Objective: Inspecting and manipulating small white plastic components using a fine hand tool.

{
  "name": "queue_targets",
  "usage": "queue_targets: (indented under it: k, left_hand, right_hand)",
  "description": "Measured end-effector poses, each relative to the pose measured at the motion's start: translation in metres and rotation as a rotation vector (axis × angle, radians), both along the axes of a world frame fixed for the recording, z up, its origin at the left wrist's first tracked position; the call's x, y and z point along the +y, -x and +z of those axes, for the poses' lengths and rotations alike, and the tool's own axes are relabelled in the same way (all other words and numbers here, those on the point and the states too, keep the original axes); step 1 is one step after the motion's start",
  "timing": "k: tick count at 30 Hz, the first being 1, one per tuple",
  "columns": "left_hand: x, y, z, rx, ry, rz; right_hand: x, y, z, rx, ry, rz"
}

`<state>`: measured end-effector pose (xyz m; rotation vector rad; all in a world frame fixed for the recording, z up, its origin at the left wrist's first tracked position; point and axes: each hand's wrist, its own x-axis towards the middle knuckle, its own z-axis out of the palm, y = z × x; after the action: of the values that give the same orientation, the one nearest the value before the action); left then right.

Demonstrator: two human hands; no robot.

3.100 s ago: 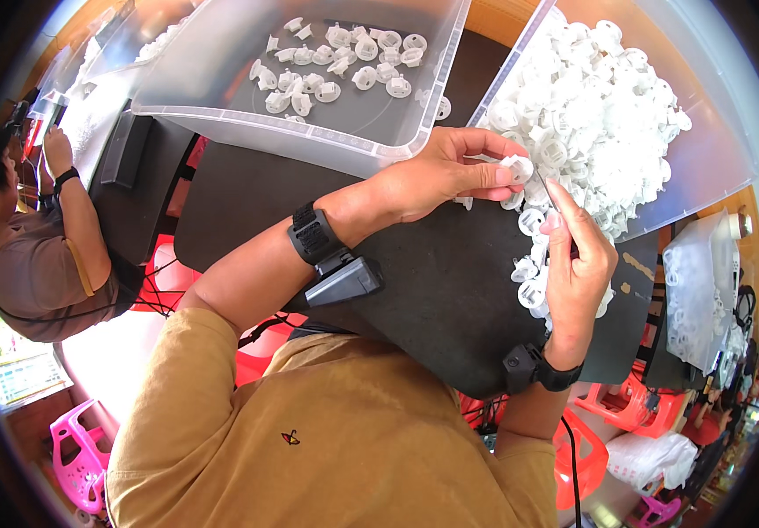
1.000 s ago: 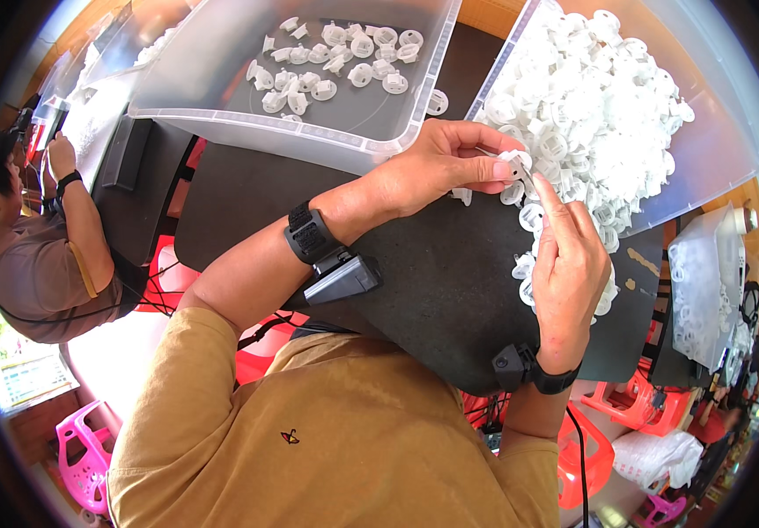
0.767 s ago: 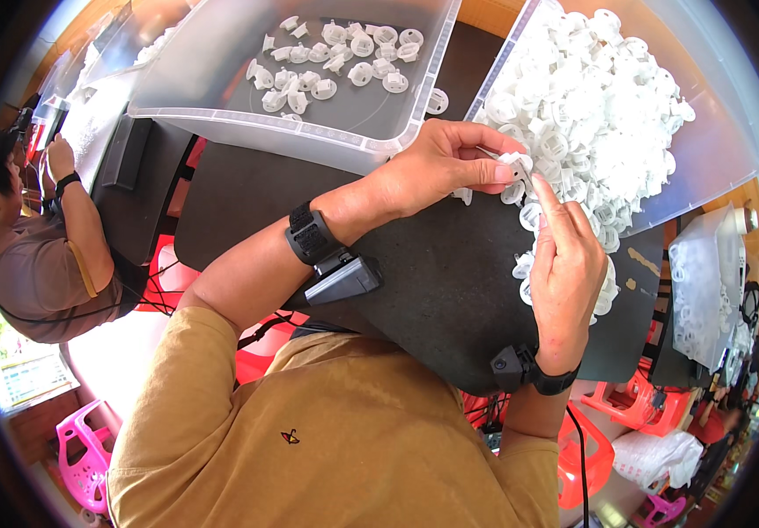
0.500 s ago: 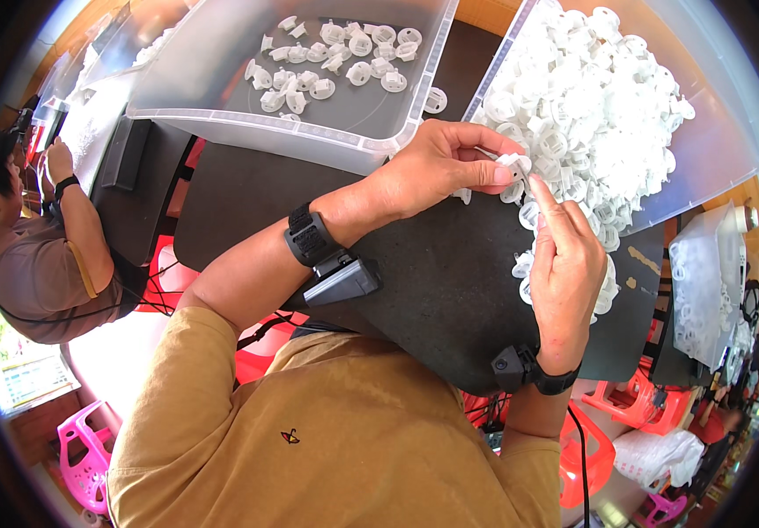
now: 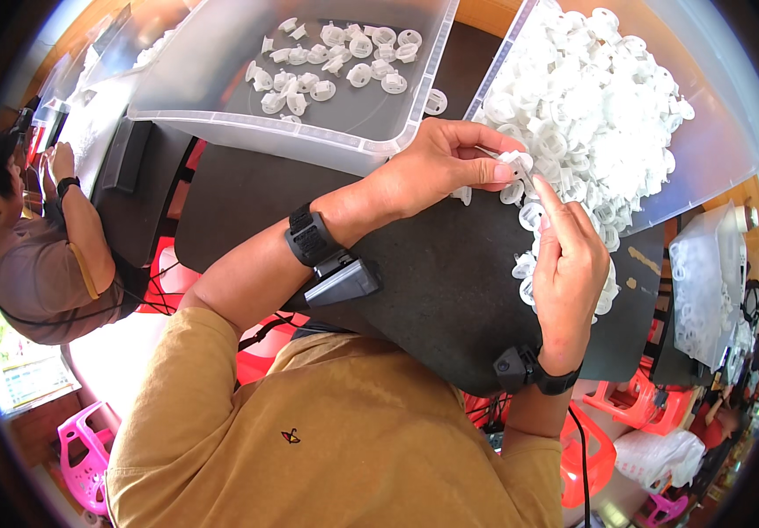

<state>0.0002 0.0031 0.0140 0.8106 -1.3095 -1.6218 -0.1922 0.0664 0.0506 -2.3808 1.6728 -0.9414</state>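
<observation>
My left hand (image 5: pixel 437 169) pinches a small round white plastic part (image 5: pixel 516 161) between thumb and forefinger, over the near edge of a big pile of similar white parts (image 5: pixel 582 97). Against it, my right hand (image 5: pixel 571 264) has its index finger stretched along a thin grey blade-like tool (image 5: pixel 529 182), whose tip touches or nearly touches the part. The tool's handle is hidden in the curled fingers. Several loose white parts lie on the dark table (image 5: pixel 432 282) around my right hand.
A clear plastic bin (image 5: pixel 256 132) at the far left holds scattered white parts. The pile fills a tipped clear bin (image 5: pixel 705 150) at the right. A co-worker (image 5: pixel 54 238) sits at the left. A bag of white parts (image 5: pixel 701 290) and red stools (image 5: pixel 639 400) are at the right.
My right hand has shifted very slightly right with the tool at the part. My left hand keeps its pinch on the white part, almost unmoved.
</observation>
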Motion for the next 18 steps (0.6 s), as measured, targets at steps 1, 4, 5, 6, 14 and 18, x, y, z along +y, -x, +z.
queue_targets:
  k: [1,4,5,6,14,18]
  left_hand:
    - [-0.0002,0.0,-0.0006,0.014,-0.001,-0.002]
    - [0.0001,-0.0002,0.0006,0.021,-0.008,-0.002]
    - [0.0003,-0.0003,0.0012,0.013,-0.015,-0.003]
    - [0.0006,-0.0004,0.0013,0.014,-0.015,-0.002]
    - [0.0025,0.0001,0.0035,-0.089,0.036,-0.015]
    - [0.0003,0.002,-0.005,-0.072,0.071,-0.023]
  right_hand:
    - [0.0007,0.0001,0.0,0.007,-0.002,0.0]
    - [0.0007,-0.0011,0.0006,-0.011,0.014,-0.009]
    - [0.0007,-0.0014,0.0005,-0.011,0.014,-0.008]
    - [0.0009,-0.0016,0.0004,-0.004,0.0,-0.008]
    - [0.0029,-0.0031,0.0004,0.006,-0.025,-0.025]
    - [0.0045,-0.0023,0.0049,0.11,-0.042,-0.036]
